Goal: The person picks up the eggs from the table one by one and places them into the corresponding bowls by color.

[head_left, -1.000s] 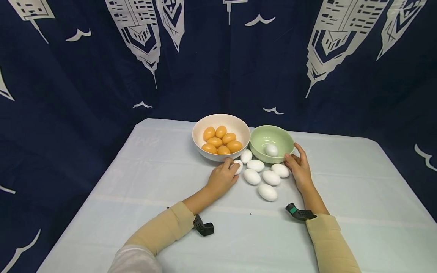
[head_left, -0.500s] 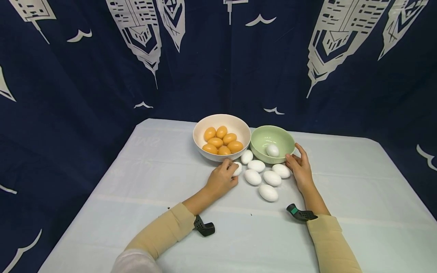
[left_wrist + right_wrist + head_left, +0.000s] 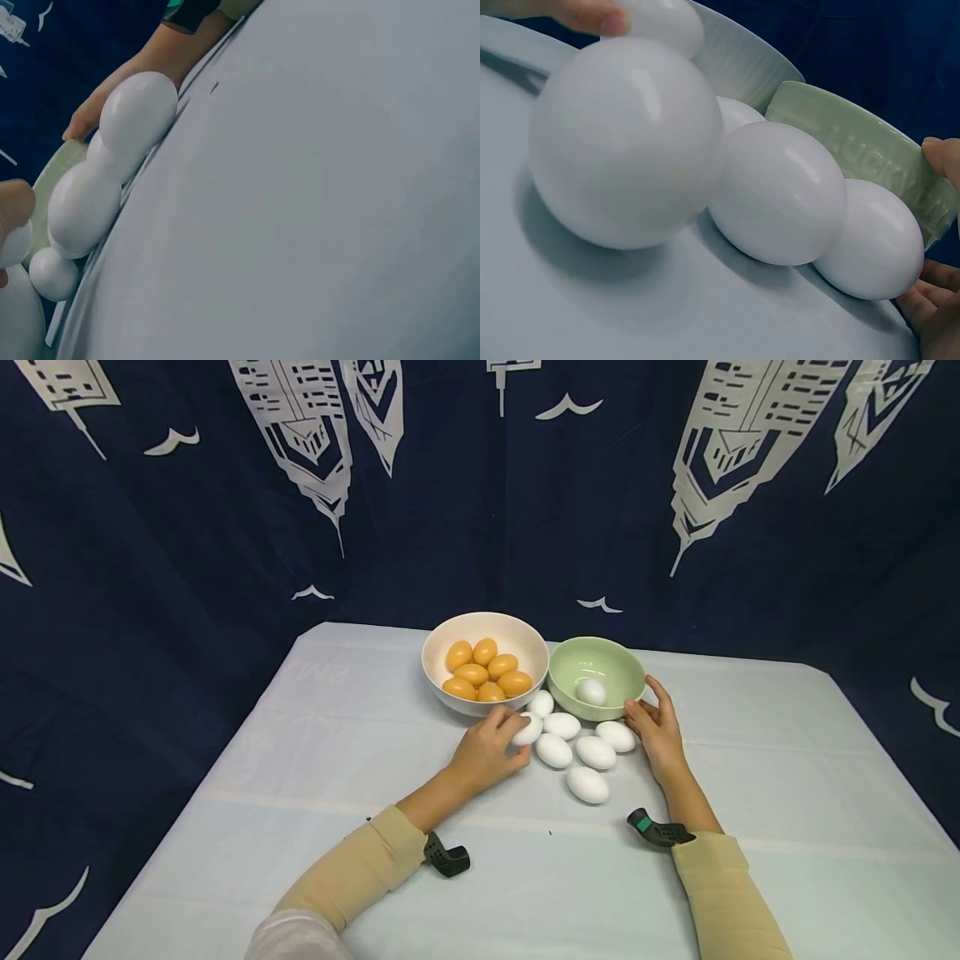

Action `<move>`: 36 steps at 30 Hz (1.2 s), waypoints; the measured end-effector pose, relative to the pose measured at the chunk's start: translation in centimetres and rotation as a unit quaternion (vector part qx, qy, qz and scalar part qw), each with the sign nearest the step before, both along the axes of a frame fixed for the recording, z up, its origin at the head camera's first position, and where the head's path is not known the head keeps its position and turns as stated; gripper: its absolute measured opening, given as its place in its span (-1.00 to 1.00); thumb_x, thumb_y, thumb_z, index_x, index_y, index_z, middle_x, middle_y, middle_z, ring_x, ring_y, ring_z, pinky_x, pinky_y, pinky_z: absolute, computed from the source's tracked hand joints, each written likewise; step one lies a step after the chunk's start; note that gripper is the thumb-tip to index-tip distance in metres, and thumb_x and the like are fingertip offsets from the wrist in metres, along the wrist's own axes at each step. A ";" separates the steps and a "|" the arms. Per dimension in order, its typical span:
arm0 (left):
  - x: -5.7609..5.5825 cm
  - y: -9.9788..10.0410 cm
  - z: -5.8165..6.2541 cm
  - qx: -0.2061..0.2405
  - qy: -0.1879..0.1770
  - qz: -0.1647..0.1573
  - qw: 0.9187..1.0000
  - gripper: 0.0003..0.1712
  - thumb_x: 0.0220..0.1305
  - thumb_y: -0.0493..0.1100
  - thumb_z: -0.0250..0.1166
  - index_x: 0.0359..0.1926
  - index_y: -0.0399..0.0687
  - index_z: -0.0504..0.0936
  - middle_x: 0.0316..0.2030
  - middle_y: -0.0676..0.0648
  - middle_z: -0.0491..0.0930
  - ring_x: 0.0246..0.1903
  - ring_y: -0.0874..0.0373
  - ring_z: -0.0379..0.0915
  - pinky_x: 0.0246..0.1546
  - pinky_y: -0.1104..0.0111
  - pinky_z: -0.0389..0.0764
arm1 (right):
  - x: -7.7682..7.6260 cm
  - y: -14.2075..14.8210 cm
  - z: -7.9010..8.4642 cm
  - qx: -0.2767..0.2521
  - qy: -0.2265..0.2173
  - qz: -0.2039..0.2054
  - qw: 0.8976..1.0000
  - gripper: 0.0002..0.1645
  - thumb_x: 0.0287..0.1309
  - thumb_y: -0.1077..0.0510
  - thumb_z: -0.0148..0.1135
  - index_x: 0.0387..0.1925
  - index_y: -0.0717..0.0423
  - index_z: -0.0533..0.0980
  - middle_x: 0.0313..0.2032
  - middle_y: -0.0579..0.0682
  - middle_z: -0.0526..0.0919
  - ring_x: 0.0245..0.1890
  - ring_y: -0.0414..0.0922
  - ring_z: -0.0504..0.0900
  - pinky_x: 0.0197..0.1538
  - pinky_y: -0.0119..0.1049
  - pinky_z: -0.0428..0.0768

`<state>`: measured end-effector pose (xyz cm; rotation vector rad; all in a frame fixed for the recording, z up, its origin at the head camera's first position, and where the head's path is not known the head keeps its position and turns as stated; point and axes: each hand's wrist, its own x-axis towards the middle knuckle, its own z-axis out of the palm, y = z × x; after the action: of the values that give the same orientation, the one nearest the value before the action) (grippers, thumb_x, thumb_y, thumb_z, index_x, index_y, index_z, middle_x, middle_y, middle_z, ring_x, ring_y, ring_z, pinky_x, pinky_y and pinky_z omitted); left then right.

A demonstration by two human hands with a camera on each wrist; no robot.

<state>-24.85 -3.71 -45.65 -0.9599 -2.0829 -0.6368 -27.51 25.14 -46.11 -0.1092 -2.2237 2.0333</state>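
In the head view my left hand (image 3: 486, 750) pinches a white egg (image 3: 527, 730) between thumb and fingers, just in front of the cream bowl (image 3: 435, 681). The right wrist view shows this held egg (image 3: 666, 24) behind a nearer one. My right hand (image 3: 658, 735) grips the green bowl (image 3: 626, 672) by its right rim, thumb at the edge and fingers lower on the outside. One white egg (image 3: 592, 692) lies inside the green bowl. Several loose white eggs (image 3: 596, 752) are clustered on the table before both bowls.
Several orange-yellow eggs (image 3: 471, 674) fill the cream bowl, which stands against the green one. A pale cloth covers the table (image 3: 360, 718). Behind its far edge hangs a dark blue curtain (image 3: 450, 543) with white prints.
My left hand has shifted slightly right with the egg, its fingers a little more spread. The egg inside the green bowl has moved slightly left. My right hand stays at the rim.
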 end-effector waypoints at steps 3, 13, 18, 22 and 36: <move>-0.1 0.4 1.0 0.009 -0.011 -0.008 1.000 -0.59 -0.11 -0.26 0.44 -0.14 -0.17 0.60 -0.26 -0.09 0.47 -0.35 0.11 0.55 -0.41 0.38 0.61 | 0.0 0.0 0.0 -0.001 0.001 0.000 1.000 -0.12 0.36 -0.06 0.14 0.54 -0.13 -0.05 0.32 0.39 0.21 -0.01 -0.25 0.44 -0.03 -0.63 0.46; -1.0 2.6 3.3 0.033 -0.042 -0.007 0.999 -0.58 -0.05 -0.23 0.43 -0.09 -0.20 0.60 -0.25 -0.09 0.47 -0.35 0.13 0.53 -0.37 0.42 0.59 | -0.1 0.1 -0.2 0.001 0.008 0.004 1.000 -0.12 0.36 -0.07 0.14 0.54 -0.13 -0.06 0.31 0.40 0.21 -0.07 -0.33 0.46 -0.03 -0.64 0.46; -1.8 3.8 3.8 0.047 -0.060 -0.008 0.997 -0.58 -0.04 -0.22 0.44 -0.10 -0.20 0.60 -0.24 -0.08 0.48 -0.33 0.13 0.53 -0.38 0.46 0.57 | 0.0 0.2 -0.2 -0.003 0.009 0.004 1.000 -0.12 0.36 -0.07 0.14 0.54 -0.14 -0.06 0.31 0.40 0.20 -0.06 -0.32 0.46 -0.04 -0.64 0.46; -2.3 4.7 4.3 0.051 -0.084 -0.011 0.995 -0.58 -0.02 -0.22 0.43 -0.07 -0.19 0.60 -0.22 -0.08 0.47 -0.31 0.13 0.51 -0.33 0.50 0.56 | 0.0 0.1 -0.2 0.003 0.006 0.003 1.000 -0.12 0.36 -0.08 0.13 0.54 -0.16 -0.07 0.33 0.39 0.20 -0.03 -0.29 0.45 -0.03 -0.63 0.46; -6.1 6.7 7.2 -0.022 -0.289 -0.052 0.956 -0.57 0.10 -0.14 0.40 0.03 -0.11 0.61 -0.11 -0.04 0.55 -0.24 0.19 0.51 -0.20 0.59 0.44 | -0.1 0.2 -0.2 0.000 0.010 0.006 1.000 -0.13 0.37 -0.07 0.12 0.54 -0.15 -0.07 0.32 0.39 0.21 -0.05 -0.32 0.45 -0.04 -0.63 0.45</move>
<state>-30.92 3.02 -38.46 -0.9957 -2.5717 -1.0264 -27.64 25.36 -46.31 -0.0763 -2.2184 2.0311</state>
